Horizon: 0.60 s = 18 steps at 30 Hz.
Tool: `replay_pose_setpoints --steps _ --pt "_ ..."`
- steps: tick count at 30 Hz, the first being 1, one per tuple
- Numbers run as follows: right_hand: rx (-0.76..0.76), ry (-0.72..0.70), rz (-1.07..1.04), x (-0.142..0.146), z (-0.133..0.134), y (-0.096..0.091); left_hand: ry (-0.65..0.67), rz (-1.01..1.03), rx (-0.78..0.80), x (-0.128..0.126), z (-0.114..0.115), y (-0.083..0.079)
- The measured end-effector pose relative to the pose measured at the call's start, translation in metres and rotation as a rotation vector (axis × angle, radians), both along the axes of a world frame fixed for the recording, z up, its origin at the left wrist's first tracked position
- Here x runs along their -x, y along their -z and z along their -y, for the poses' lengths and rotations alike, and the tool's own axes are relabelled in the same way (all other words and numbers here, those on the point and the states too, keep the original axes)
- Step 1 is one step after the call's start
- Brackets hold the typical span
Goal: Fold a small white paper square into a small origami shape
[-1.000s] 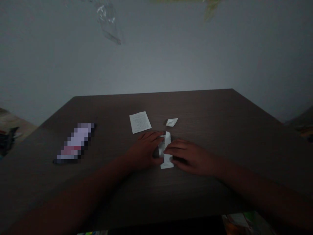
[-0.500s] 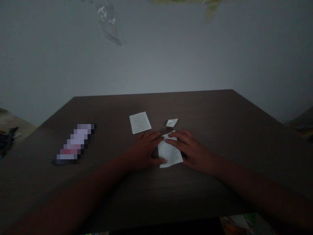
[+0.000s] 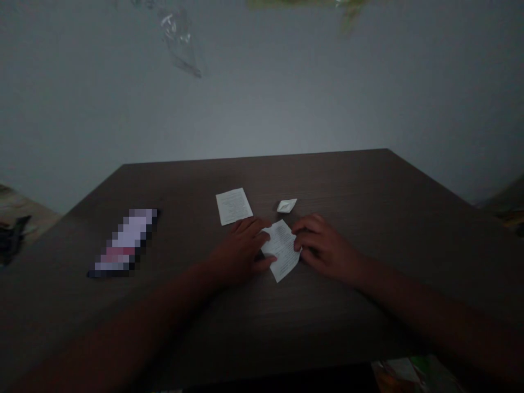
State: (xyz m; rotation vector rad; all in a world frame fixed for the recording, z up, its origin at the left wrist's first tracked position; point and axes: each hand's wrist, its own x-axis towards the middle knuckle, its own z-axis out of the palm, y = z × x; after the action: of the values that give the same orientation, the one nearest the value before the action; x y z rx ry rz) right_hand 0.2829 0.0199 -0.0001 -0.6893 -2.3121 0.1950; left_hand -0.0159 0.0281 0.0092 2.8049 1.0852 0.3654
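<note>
A printed sheet of paper (image 3: 283, 252) lies turned at an angle on the dark table between my hands, with a crease and one corner pointing toward me. My left hand (image 3: 242, 252) rests at its left edge, thumb and forefinger spread apart on the paper. At the right edge, my right hand (image 3: 323, 245) has its fingers curled in on the sheet's corner. Just beyond the sheet sits a small folded white paper piece (image 3: 286, 206), boat-like in shape. Another printed paper square (image 3: 234, 206) lies flat past my left fingertips.
A phone (image 3: 126, 240), its screen blurred out, lies on the left of the table (image 3: 368, 191). The table's far edge is near a pale wall (image 3: 262, 98) with a clear plastic bag (image 3: 180, 41) on it. Colourful packets (image 3: 403, 374) show below the near edge.
The sheet has turned from nearly square-on to a diagonal angle. My right hand has pulled back off its top and curled its fingers at the right edge; my left hand has barely moved.
</note>
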Motion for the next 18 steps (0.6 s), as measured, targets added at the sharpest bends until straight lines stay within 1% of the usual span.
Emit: replay_pose_setpoints --steps 4,6,9,14,16,18 --pt "0.173 0.012 -0.089 -0.002 -0.009 0.009 0.169 0.025 0.090 0.000 0.002 -0.001" --pt "0.223 0.031 -0.122 -0.003 -0.011 0.012 0.236 0.020 0.131 0.000 0.002 -0.002" --pt "0.258 0.067 -0.145 -0.002 -0.010 0.013 0.265 -0.011 0.162 0.000 0.004 -0.005" --pt "0.298 0.151 -0.153 0.001 -0.005 0.014 0.293 0.013 0.134 -0.005 0.012 -0.003" --pt "0.304 0.175 -0.168 0.002 -0.004 0.015 0.308 0.037 0.165 -0.008 0.018 -0.002" --pt "0.309 0.194 -0.172 0.004 -0.003 0.015 0.296 0.066 0.240 -0.010 0.024 -0.004"
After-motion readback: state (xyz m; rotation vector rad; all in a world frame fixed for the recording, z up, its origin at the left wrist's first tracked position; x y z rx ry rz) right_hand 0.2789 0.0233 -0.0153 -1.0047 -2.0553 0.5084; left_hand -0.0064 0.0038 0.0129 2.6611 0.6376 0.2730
